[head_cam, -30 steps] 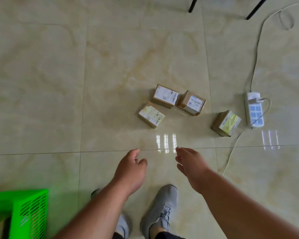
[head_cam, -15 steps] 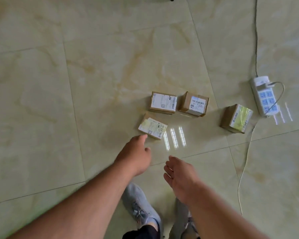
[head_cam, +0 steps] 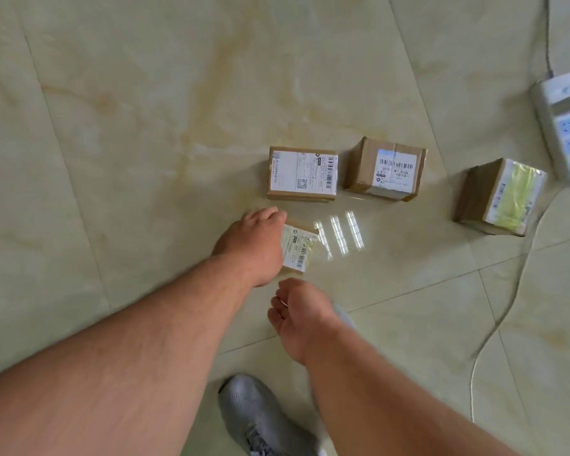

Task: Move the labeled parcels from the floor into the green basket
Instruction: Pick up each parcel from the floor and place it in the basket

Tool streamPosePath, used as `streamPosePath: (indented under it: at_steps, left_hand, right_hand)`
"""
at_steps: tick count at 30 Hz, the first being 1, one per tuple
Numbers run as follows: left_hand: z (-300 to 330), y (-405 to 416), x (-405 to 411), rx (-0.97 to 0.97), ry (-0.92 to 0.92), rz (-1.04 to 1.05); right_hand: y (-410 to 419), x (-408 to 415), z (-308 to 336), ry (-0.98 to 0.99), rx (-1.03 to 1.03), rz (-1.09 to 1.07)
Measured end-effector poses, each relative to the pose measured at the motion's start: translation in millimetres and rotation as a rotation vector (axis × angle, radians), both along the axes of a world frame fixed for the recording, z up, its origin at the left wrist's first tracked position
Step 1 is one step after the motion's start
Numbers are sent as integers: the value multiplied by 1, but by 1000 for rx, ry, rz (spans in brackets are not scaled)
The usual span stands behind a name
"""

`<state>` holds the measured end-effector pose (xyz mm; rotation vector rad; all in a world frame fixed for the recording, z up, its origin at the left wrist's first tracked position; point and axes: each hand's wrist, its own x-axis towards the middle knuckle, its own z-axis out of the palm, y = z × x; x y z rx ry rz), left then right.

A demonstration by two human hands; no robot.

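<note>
While four parcels lie on the floor (head_cam: 145, 159), the left hand (head_cam: 250, 245) covers the nearest parcel (head_cam: 298, 246), its fingers hidden, perhaps closing; the right hand (head_cam: 301, 315) hangs loosely open beside that parcel. No basket is visible; nothing looks moved.

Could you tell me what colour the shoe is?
Grey, seen in the head view: the shoe.
</note>
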<state>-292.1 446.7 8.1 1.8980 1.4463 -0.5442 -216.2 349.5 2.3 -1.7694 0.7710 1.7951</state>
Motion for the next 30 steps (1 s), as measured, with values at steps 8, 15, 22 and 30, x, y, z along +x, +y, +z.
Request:
streamPosePath:
  at_steps: [8, 15, 22, 30]
  left_hand:
    - [-45, 14, 6, -25, 124, -171]
    - [-17, -13, -12, -198, 53, 282]
    - [60, -55, -51, -195, -198, 864]
    - [119, -93, -99, -80, -476, 1317]
  right_hand:
    - [15, 1, -45, 36, 58, -106]
    - [9, 14, -19, -34, 96, 15]
    - [14, 16, 75, -150, 433, 671]
    - [37, -38, 123, -190, 623, 1085]
